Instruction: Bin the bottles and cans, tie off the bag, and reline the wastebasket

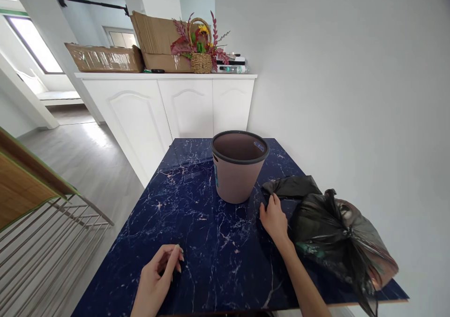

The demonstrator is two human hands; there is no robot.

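Observation:
A pinkish-brown trash can (pixel 237 181) with a dark rim stands upright on the dark blue marbled table (pixel 197 228). My right hand (pixel 274 216) is just right of it, fingertips at the near edge of a flat, folded black garbage bag (pixel 295 186); it seems to grip that edge. Beside my right forearm sits a filled, knotted black garbage bag (pixel 323 223), its contents partly showing through. My left hand (pixel 160 272) rests near the table's front left, fingers curled towards the thumb, with nothing visible in it.
Beyond the table is a white cabinet (pixel 186 106) carrying cardboard boxes (pixel 105 58) and a wicker flower basket (pixel 201 63). To the left are a metal rack (pixel 52 246) and a wooden board (pixel 28 186). A bare wall (pixel 337 83) borders the right side.

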